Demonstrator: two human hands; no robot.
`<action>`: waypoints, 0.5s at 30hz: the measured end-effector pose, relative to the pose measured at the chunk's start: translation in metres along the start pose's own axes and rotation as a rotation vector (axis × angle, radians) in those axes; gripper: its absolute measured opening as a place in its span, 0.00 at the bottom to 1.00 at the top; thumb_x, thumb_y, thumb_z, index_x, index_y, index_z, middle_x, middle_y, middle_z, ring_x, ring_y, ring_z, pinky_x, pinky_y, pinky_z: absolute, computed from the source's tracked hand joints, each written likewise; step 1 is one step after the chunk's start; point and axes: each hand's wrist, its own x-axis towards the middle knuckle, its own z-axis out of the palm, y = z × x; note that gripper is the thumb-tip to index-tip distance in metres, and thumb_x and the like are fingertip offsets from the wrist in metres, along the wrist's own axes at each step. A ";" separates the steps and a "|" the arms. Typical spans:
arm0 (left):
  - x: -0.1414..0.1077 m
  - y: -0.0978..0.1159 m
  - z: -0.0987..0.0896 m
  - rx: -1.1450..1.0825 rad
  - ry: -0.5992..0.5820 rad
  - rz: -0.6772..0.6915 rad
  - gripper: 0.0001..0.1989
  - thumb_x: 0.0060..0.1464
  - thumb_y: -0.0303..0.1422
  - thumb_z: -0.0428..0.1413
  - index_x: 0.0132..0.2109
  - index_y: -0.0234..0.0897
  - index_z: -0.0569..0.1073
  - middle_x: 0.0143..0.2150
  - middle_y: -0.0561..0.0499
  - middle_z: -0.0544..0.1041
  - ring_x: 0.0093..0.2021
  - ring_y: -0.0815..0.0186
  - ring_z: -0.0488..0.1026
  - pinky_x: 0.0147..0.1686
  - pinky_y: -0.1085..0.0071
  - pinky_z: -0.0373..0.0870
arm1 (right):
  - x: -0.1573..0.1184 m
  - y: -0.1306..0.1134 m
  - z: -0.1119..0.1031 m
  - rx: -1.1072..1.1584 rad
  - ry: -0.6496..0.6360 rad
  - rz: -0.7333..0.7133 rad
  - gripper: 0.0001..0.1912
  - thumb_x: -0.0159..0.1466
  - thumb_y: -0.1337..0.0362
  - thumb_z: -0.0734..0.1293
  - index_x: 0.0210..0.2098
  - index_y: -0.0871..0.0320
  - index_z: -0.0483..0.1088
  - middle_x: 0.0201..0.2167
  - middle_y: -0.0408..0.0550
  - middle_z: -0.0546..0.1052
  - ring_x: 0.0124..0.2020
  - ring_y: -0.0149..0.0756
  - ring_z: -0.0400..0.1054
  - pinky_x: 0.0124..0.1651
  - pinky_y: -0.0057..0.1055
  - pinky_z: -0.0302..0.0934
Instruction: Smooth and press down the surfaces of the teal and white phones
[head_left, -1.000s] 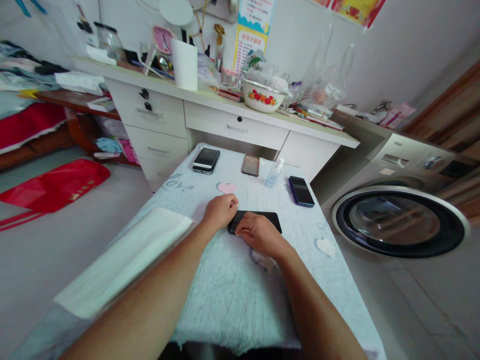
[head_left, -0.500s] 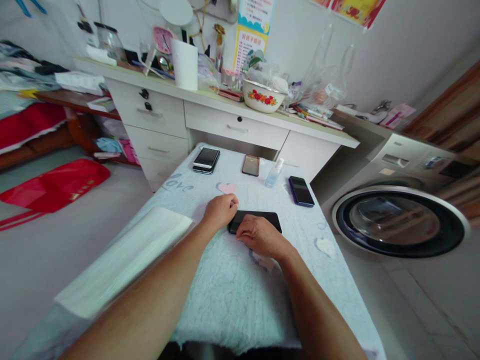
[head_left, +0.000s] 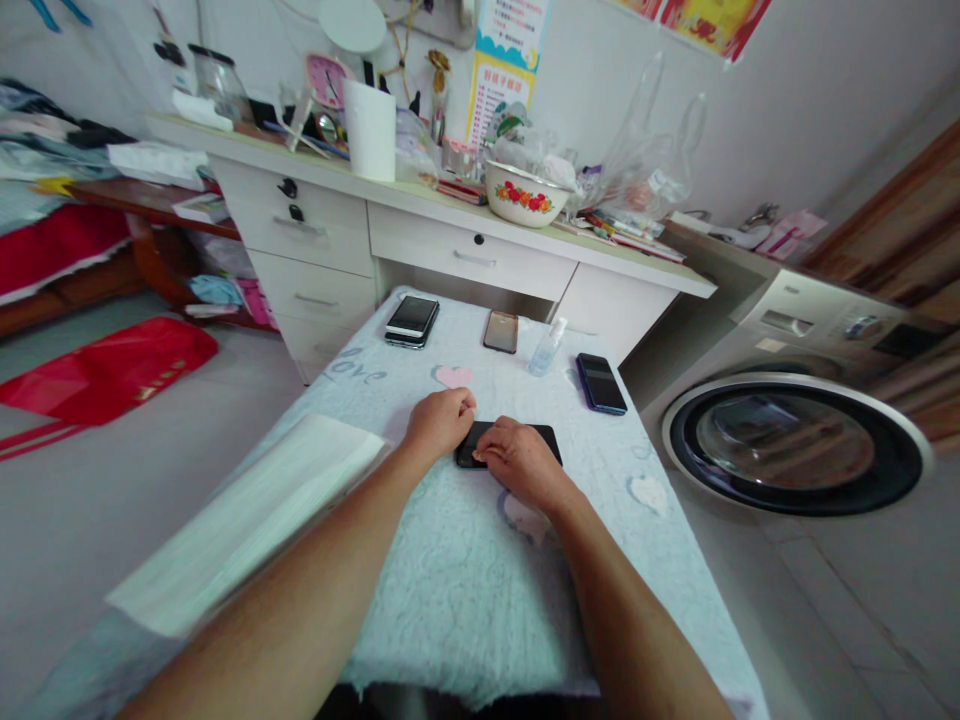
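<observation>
A black smartphone (head_left: pixel 544 438) lies flat and crosswise on the cloth-covered table. Closed at its left end, my left hand (head_left: pixel 441 422) grips the phone's far left corner, with part of the fingers hidden. My right hand (head_left: pixel 517 455) is over the middle of the phone, its fingers pinched together and pointing left, down at the screen. Whatever is between those fingertips is too small or hidden to make out. Beyond the hands are a clear spray bottle (head_left: pixel 547 347), a brownish phone case (head_left: pixel 501 331) and a blue-edged phone (head_left: pixel 601 382).
Stacked phones (head_left: pixel 412 320) sit at the table's far left corner. A white paper-like pack (head_left: pixel 247 525) lies along the left edge, under my left forearm. Behind the table stands a white desk (head_left: pixel 420 235) with a flowered bowl (head_left: pixel 527 194); a washing machine (head_left: pixel 795 440) is at the right.
My right hand has shifted slightly up and away over the phone, its fingertips still pinched. My left hand and the phone stay almost in place.
</observation>
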 end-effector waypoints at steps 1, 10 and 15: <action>0.000 0.000 0.000 0.003 -0.001 0.000 0.08 0.52 0.30 0.51 0.35 0.40 0.75 0.31 0.53 0.79 0.33 0.66 0.74 0.31 0.73 0.61 | 0.001 0.000 0.001 -0.013 0.008 0.016 0.08 0.60 0.73 0.64 0.32 0.57 0.74 0.32 0.44 0.71 0.32 0.28 0.66 0.37 0.24 0.56; 0.000 -0.001 0.001 0.030 -0.001 -0.007 0.08 0.53 0.32 0.51 0.36 0.41 0.75 0.32 0.53 0.79 0.34 0.66 0.74 0.31 0.73 0.61 | 0.008 -0.004 0.003 -0.249 0.115 0.257 0.09 0.63 0.67 0.62 0.35 0.55 0.75 0.35 0.45 0.72 0.34 0.30 0.66 0.36 0.26 0.53; 0.000 0.000 0.001 0.032 -0.008 -0.012 0.08 0.54 0.32 0.51 0.36 0.41 0.75 0.33 0.53 0.79 0.34 0.66 0.74 0.33 0.73 0.62 | 0.008 -0.003 0.002 -0.304 0.148 0.355 0.10 0.64 0.66 0.61 0.35 0.54 0.75 0.35 0.45 0.72 0.33 0.31 0.66 0.35 0.27 0.52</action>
